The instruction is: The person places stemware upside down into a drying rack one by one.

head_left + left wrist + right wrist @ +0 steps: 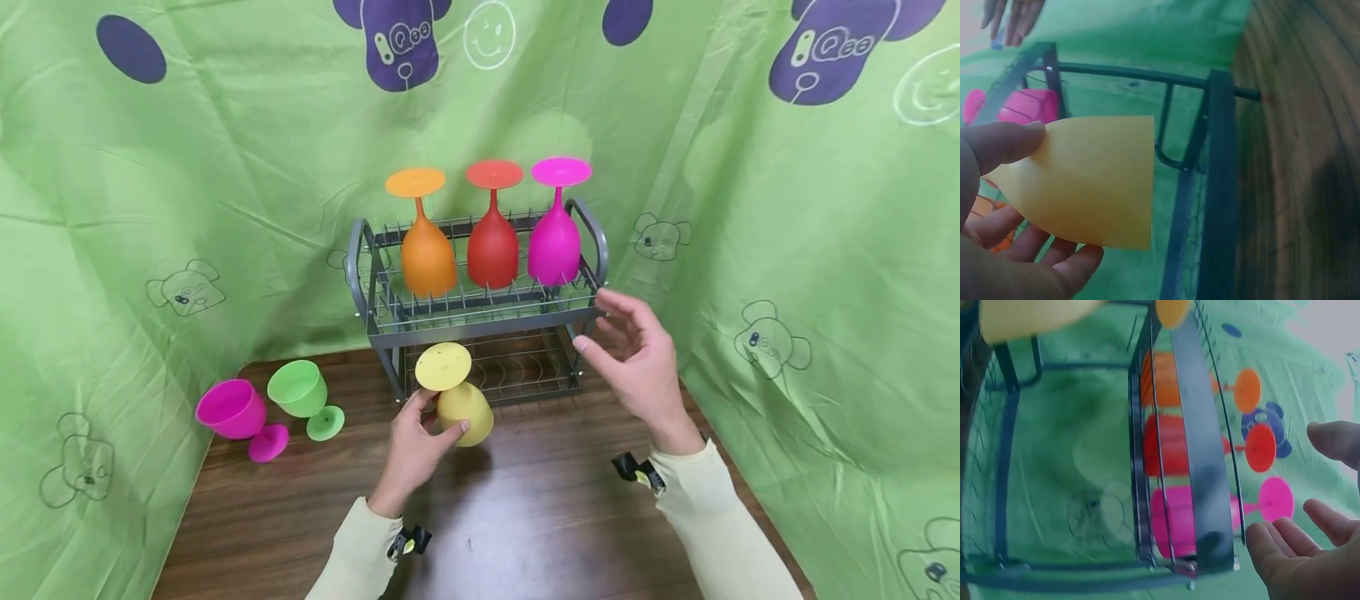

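Observation:
My left hand [417, 446] grips a yellow goblet [470, 414] turned upside down, its round foot uppermost, in front of the rack's lower tier. In the left wrist view, thumb and fingers [1004, 147] lie on opposite sides of the yellow bowl. My right hand [637, 367] is held in the air by the rack's right front corner, fingers apart and holding nothing. On the upper tier of the dark dish rack [480, 325], an orange goblet [428, 258], a red goblet [492, 250] and a magenta goblet [555, 250] stand upside down in a row.
Left of the rack, a pink goblet [232, 412] and a light green goblet [300, 392] stand upright on the dark wooden surface [525, 517]. Green printed cloth [262, 167] hangs behind and on both sides. The rack's lower wire tier [517, 367] lies behind the yellow goblet.

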{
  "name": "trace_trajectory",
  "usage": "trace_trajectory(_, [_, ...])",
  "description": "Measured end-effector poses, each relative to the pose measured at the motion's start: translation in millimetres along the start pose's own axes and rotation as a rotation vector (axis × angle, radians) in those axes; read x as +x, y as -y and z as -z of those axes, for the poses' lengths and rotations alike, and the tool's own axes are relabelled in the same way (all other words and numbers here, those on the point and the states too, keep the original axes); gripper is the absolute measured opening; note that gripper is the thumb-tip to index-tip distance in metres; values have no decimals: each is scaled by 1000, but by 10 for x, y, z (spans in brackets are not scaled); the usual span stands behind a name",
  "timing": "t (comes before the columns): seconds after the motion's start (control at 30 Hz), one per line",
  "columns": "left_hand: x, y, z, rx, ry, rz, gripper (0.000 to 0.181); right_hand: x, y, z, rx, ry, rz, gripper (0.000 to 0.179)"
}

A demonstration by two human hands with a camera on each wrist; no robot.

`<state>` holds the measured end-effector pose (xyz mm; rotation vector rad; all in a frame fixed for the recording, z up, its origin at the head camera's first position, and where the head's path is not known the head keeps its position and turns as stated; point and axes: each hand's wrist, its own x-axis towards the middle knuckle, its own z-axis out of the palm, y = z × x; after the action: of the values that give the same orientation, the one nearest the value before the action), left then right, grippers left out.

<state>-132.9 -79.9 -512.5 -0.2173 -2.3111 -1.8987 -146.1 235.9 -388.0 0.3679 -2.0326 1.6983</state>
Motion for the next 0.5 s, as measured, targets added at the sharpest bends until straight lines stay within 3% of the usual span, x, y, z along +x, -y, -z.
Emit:
trace_trajectory(0.17, [196, 87, -75, 88, 27, -27, 67, 292, -38, 118, -89, -9, -7, 70])
trace_trajectory(0.5, [553, 157, -155, 216, 39, -43, 64, 631, -26, 143, -263, 94, -103, 82])
